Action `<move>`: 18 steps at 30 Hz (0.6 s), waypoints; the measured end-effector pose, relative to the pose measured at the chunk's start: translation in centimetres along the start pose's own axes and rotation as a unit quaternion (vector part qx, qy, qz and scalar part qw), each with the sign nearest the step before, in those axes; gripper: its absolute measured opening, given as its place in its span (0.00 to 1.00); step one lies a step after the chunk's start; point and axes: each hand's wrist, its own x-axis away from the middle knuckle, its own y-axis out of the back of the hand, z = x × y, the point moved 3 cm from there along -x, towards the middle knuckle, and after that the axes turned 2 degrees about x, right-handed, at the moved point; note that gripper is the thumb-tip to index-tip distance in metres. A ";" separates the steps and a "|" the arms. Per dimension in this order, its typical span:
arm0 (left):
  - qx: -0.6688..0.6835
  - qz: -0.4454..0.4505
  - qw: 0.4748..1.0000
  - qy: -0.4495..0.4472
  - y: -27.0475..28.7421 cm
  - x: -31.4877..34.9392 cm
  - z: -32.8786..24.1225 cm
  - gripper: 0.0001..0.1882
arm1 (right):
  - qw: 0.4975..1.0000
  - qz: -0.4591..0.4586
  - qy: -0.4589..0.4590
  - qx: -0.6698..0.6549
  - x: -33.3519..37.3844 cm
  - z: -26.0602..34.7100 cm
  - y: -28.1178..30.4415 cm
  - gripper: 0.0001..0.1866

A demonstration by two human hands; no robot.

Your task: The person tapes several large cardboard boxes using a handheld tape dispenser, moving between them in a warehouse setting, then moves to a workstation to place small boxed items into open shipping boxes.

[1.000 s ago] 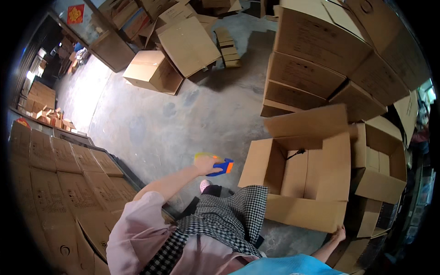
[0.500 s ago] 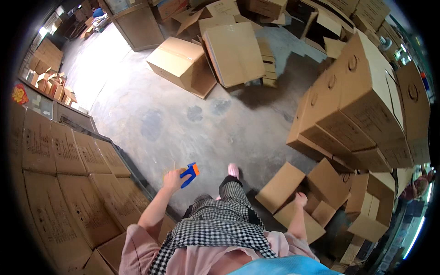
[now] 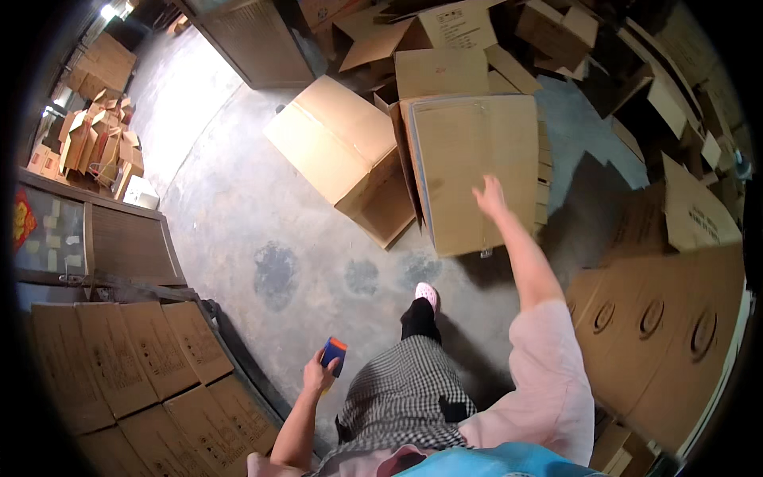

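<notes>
floor: grey concrete, dark stains just ahead of my foot, bright patch upper L.
stacked cartons R: tall brown wall of closed boxes w/ round handle holes, close by my R shoulder.
stacked cartons L: rows of closed brown boxes lower L, beside a dark rail.
flat carton: big folded brown cardboard sheet, lying tilted on top of the pile ahead; my R hand is over its lower R part.
open box: brown, on its side, just L of the flat carton, touching it.
loose pile: more opened boxes & flaps behind, top centre/R, jumbled.
small pile far L: folded cartons by the wall, well apart from me.
my R hand: arm stretched fwd, fingers spread wide, palm down at the flat carton; can't tell if touching or just above. Holds nothing.
my L hand: low at my L side, fingers wrapped round the tape gun.
tape gun: blue body w/ orange end, small, sticking up out of my L grip, near my checked skirt.
my foot: pale shoe, stepping fwd toward the flat carton.
</notes>
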 end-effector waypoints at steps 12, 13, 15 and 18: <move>0.058 -0.046 0.996 -0.057 -0.7 -28.5 -25.7 0.27 | 0.963 0.168 0.138 0.162 -15.2 14.0 -1.3 0.36; 0.048 -0.054 0.997 -0.023 -1.4 -29.3 -25.7 0.26 | 0.968 0.198 0.137 0.074 -12.1 15.5 2.4 0.31; -0.006 0.006 1.000 0.023 -5.0 -30.9 -26.9 0.24 | 0.987 -0.097 0.122 0.043 -13.3 6.9 6.9 0.25; -0.032 0.098 0.992 0.073 -10.5 -30.5 -24.7 0.19 | 0.907 -0.138 -0.154 0.367 -15.0 -3.4 11.3 0.37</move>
